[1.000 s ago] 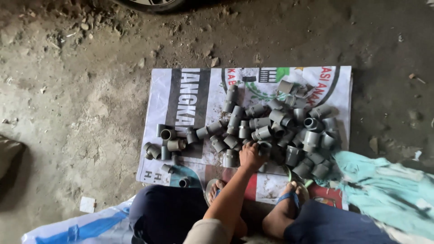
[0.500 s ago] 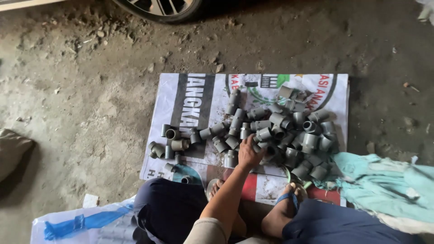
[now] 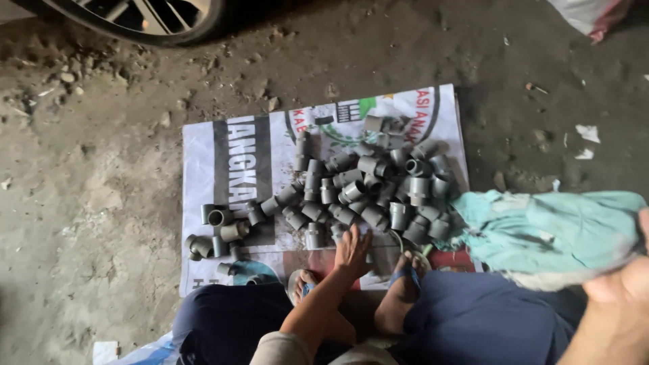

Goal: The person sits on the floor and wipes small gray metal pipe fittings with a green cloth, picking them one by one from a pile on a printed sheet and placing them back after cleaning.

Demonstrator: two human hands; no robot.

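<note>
Overhead view of a person squatting at the near edge of a white printed plastic banner sheet [image 3: 230, 203] laid on bare dirt ground [image 3: 88, 203]. On the sheet lies a heap of short grey plastic pipe fittings [image 3: 378, 186], with a smaller loose group of the same fittings [image 3: 220, 230] near the sheet's left edge. The left hand [image 3: 353, 251] rests at the near side of the heap, fingers spread and extended toward the closest fittings, seemingly touching them but clamped on nothing. The right hand [image 3: 625, 287], at the sheet's right and cut by the frame edge, is closed on a crumpled teal cloth [image 3: 554, 230] that drapes over the sheet's right corner. Likely hazards: the round fittings could roll off the sheet into the dirt if the heap is pushed, and the hanging cloth could drag fittings along if swept across. A dark vehicle tyre [image 3: 135, 20] beyond the sheet's far edge is cropped. The right hand's fingers are mostly out of frame; the cloth conceals part of the heap, and whether the left fingertips truly contact a fitting is unclear.
</note>
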